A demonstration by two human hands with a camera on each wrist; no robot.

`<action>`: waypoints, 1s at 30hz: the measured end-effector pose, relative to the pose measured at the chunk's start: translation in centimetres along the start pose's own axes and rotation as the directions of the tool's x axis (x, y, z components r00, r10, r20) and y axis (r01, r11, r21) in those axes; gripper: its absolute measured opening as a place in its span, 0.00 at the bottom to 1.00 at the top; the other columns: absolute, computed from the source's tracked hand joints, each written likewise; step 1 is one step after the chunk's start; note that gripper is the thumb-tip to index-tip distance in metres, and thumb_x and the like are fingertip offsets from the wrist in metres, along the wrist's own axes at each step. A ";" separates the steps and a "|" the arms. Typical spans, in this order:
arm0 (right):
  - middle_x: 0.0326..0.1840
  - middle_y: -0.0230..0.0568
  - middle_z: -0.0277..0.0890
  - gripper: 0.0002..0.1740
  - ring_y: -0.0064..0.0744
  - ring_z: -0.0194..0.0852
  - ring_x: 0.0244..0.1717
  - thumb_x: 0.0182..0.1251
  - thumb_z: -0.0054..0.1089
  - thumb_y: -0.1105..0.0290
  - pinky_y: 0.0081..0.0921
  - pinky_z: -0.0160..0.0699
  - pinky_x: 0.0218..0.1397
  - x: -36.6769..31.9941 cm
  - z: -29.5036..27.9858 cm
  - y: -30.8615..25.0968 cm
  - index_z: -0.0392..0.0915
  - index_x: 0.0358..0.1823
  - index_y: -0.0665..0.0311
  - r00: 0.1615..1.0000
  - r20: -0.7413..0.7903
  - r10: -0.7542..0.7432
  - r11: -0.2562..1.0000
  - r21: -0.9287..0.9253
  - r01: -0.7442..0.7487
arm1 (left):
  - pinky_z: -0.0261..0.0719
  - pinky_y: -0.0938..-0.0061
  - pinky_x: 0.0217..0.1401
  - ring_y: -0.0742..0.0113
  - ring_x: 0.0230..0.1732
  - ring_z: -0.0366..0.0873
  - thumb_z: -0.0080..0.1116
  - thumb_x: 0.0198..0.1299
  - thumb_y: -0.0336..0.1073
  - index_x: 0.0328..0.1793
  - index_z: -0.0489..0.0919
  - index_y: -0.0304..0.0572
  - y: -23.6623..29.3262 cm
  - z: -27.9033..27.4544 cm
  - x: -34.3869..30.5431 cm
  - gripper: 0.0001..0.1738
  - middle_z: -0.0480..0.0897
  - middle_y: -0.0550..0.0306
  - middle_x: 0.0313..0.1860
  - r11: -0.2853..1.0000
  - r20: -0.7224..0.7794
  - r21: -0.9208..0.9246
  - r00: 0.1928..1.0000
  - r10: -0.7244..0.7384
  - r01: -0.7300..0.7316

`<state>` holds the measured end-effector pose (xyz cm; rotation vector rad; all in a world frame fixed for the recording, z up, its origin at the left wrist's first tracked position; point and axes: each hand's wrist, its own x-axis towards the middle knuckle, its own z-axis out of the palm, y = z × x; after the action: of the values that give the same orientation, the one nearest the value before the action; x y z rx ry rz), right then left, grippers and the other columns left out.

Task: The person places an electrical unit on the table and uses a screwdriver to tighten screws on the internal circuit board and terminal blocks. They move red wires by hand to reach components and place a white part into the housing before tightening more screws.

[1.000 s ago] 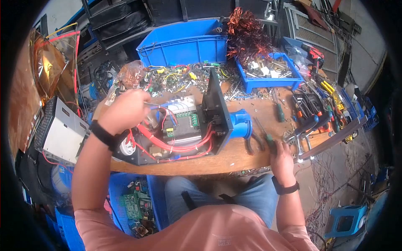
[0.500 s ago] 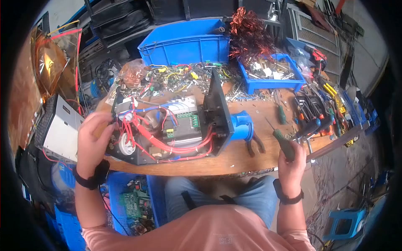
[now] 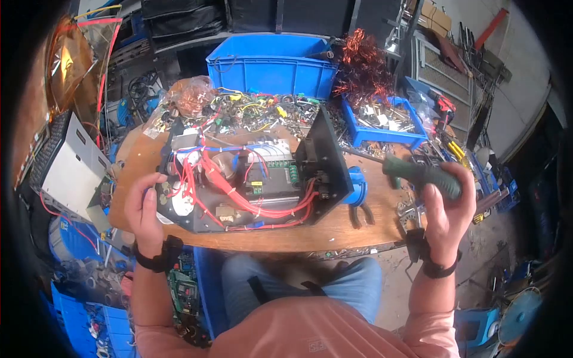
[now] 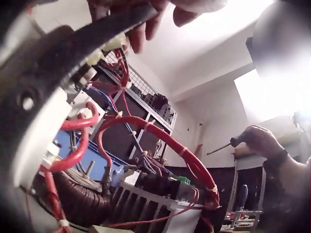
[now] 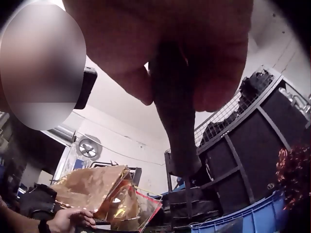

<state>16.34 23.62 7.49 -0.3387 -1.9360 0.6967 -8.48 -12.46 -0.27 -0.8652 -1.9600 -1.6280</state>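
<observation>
My left hand [image 3: 146,209] is at the left end of an opened electrical unit [image 3: 262,185], its thumb and fingers gripping the edge of the black metal plate [image 4: 73,51]. Thick red cables [image 3: 230,188], blue wires and a green terminal block [image 3: 292,173] show inside the unit. A blue round socket [image 3: 357,185] sticks out of its upright black panel. My right hand [image 3: 447,209] holds a screwdriver [image 3: 421,176] by its dark green handle, raised above the right side of the table, with the shaft pointing left toward the panel.
Pliers [image 3: 362,216] lie on the wooden table [image 3: 292,238] beside the socket. Behind the unit are scattered screws and wire scraps, a big blue crate [image 3: 271,74] and a small blue tray [image 3: 388,136]. A copper wire heap [image 3: 364,65] rises at the back.
My left hand has come back from over the unit to its left edge. My right hand has picked the screwdriver up off the table and raised it, turning the shaft leftward.
</observation>
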 end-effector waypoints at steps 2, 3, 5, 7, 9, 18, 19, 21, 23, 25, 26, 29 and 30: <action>0.43 0.40 0.74 0.20 0.30 0.73 0.46 0.54 0.67 0.73 0.26 0.71 0.52 2.1 1.2 -1.2 0.73 0.48 0.70 0.995 0.089 -0.040 0.999 -0.006 0.041 | 0.68 0.68 0.62 0.62 0.52 0.77 0.42 0.66 0.32 0.54 0.76 0.27 -1.0 0.6 -0.3 0.18 0.82 0.47 0.47 0.995 -0.083 -0.055 0.994 0.076 -0.081; 0.42 0.41 0.75 0.20 0.31 0.74 0.45 0.54 0.67 0.72 0.26 0.72 0.51 3.1 1.9 -2.0 0.74 0.48 0.70 0.989 0.135 -0.060 0.998 0.002 0.060 | 0.68 0.68 0.62 0.62 0.51 0.77 0.41 0.67 0.33 0.54 0.76 0.26 -1.0 1.0 -0.4 0.18 0.82 0.47 0.46 0.995 -0.097 -0.063 0.993 0.070 -0.076; 0.39 0.43 0.77 0.19 0.31 0.76 0.41 0.54 0.68 0.70 0.26 0.75 0.46 5.1 3.6 -2.6 0.74 0.46 0.68 0.963 0.226 -0.146 0.984 -0.067 0.165 | 0.68 0.68 0.62 0.62 0.51 0.77 0.39 0.69 0.34 0.54 0.75 0.24 -0.9 1.9 -0.3 0.20 0.83 0.46 0.45 0.993 -0.116 -0.084 0.991 0.068 -0.078; 0.36 0.43 0.78 0.20 0.31 0.78 0.38 0.54 0.70 0.69 0.27 0.77 0.43 6.9 5.5 -3.5 0.74 0.46 0.67 0.933 0.314 -0.175 0.974 -0.087 0.212 | 0.69 0.67 0.61 0.61 0.51 0.78 0.40 0.68 0.34 0.55 0.75 0.25 -1.4 1.9 -0.3 0.20 0.83 0.46 0.46 0.995 -0.143 -0.080 0.989 0.045 -0.057; 0.34 0.44 0.81 0.21 0.32 0.82 0.37 0.53 0.71 0.67 0.29 0.79 0.41 8.5 7.2 -3.5 0.75 0.46 0.68 0.900 0.409 -0.150 0.980 -0.058 0.190 | 0.70 0.66 0.61 0.60 0.50 0.79 0.41 0.68 0.32 0.55 0.75 0.25 -1.6 2.2 -0.5 0.18 0.83 0.45 0.45 0.993 -0.171 -0.112 0.985 0.007 -0.026; 0.35 0.53 0.81 0.24 0.51 0.81 0.39 0.54 0.68 0.55 0.39 0.78 0.45 12.8 13.4 -3.6 0.78 0.41 0.69 0.780 0.602 -0.171 0.922 -0.181 0.342 | 0.73 0.67 0.59 0.62 0.45 0.81 0.44 0.68 0.26 0.48 0.78 0.26 -2.6 3.0 -0.8 0.12 0.84 0.49 0.41 0.998 -0.253 0.066 0.967 0.036 -0.020; 0.36 0.53 0.82 0.24 0.51 0.81 0.41 0.54 0.67 0.53 0.40 0.78 0.46 13.1 13.9 -3.4 0.79 0.40 0.69 0.783 0.594 -0.182 0.922 -0.174 0.346 | 0.74 0.67 0.59 0.63 0.45 0.81 0.46 0.68 0.25 0.48 0.78 0.27 -2.6 3.1 -0.7 0.11 0.84 0.49 0.40 0.996 -0.249 0.082 0.967 0.059 -0.040; 0.36 0.54 0.81 0.24 0.49 0.82 0.40 0.55 0.68 0.56 0.37 0.78 0.45 13.6 15.0 -2.7 0.78 0.44 0.70 0.776 0.591 -0.220 0.906 -0.171 0.387 | 0.75 0.69 0.57 0.64 0.45 0.81 0.50 0.65 0.23 0.47 0.78 0.27 -2.5 3.6 -0.9 0.09 0.84 0.50 0.40 0.997 -0.308 0.042 0.950 -0.048 0.064; 0.35 0.55 0.81 0.25 0.48 0.82 0.40 0.55 0.69 0.57 0.36 0.79 0.44 13.8 15.6 -2.5 0.77 0.45 0.70 0.767 0.604 -0.217 0.902 -0.177 0.394 | 0.76 0.70 0.56 0.65 0.45 0.81 0.54 0.63 0.22 0.47 0.79 0.28 -2.6 3.9 -1.0 0.08 0.84 0.51 0.39 0.990 -0.338 0.019 0.933 -0.122 0.136; 0.35 0.55 0.81 0.25 0.49 0.82 0.40 0.55 0.68 0.55 0.37 0.78 0.45 13.8 15.9 -2.7 0.78 0.44 0.70 0.756 0.631 -0.177 0.910 -0.188 0.370 | 0.76 0.72 0.55 0.66 0.46 0.80 0.56 0.61 0.21 0.46 0.79 0.29 -2.6 3.8 -1.0 0.08 0.84 0.51 0.39 0.984 -0.345 0.021 0.925 -0.160 0.178; 0.36 0.53 0.81 0.24 0.49 0.82 0.41 0.55 0.67 0.54 0.38 0.78 0.46 13.7 16.0 -2.8 0.78 0.42 0.69 0.756 0.637 -0.152 0.913 -0.202 0.354 | 0.76 0.71 0.55 0.66 0.46 0.80 0.56 0.62 0.21 0.46 0.79 0.29 -2.6 3.8 -1.0 0.07 0.84 0.52 0.39 0.984 -0.337 0.057 0.931 -0.142 0.171; 0.37 0.50 0.82 0.22 0.48 0.81 0.43 0.55 0.65 0.52 0.39 0.78 0.49 13.4 16.2 -2.7 0.79 0.37 0.67 0.760 0.640 -0.111 0.919 -0.224 0.324 | 0.75 0.70 0.57 0.66 0.47 0.80 0.55 0.62 0.21 0.45 0.80 0.29 -2.9 3.5 -0.9 0.07 0.84 0.53 0.40 0.981 -0.327 0.116 0.938 -0.111 0.156; 0.37 0.50 0.82 0.22 0.48 0.82 0.43 0.55 0.65 0.53 0.39 0.78 0.49 13.4 16.2 -2.6 0.79 0.37 0.67 0.758 0.643 -0.113 0.919 -0.222 0.325 | 0.75 0.69 0.58 0.66 0.47 0.80 0.55 0.62 0.21 0.45 0.80 0.29 -3.0 3.6 -0.9 0.06 0.84 0.53 0.40 0.982 -0.331 0.099 0.936 -0.120 0.161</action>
<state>-3.98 23.25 13.56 -0.0602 -2.6875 0.3401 -9.72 -9.47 -3.70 -0.3853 -1.8979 -1.5877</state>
